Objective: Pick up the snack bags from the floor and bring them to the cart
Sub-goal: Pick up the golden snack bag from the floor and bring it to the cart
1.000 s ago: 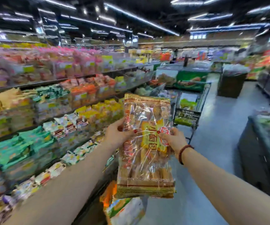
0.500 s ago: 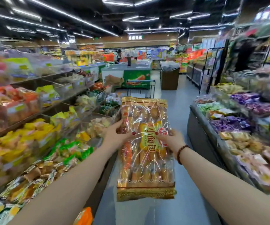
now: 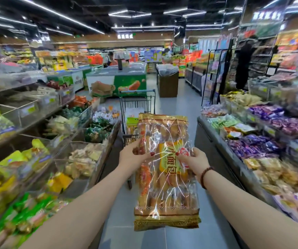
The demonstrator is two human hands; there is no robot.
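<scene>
I hold a long clear snack bag point(image 3: 164, 193) with gold ends and a yellow label upright in front of me. My left hand point(image 3: 132, 155) grips its left edge, thumb across the front. My right hand point(image 3: 194, 160), with a bead bracelet at the wrist, grips its right edge. Straight ahead in the aisle, just behind the bag's top, stands a wire shopping cart point(image 3: 137, 101) with blue handle trim; some packets lie inside it. The bag hides the cart's near end.
Shelves of packaged snacks point(image 3: 37, 141) run along the left. A low display bin of purple and mixed packets point(image 3: 263, 141) lines the right. Grey floor point(image 3: 178, 108) stretches down the aisle. A green freezer case point(image 3: 123, 81) and a brown stand point(image 3: 168, 81) sit beyond the cart.
The view has swung right and moved down the aisle. The cart is now closer and directly ahead. Both hands keep the same hold on the bag.
</scene>
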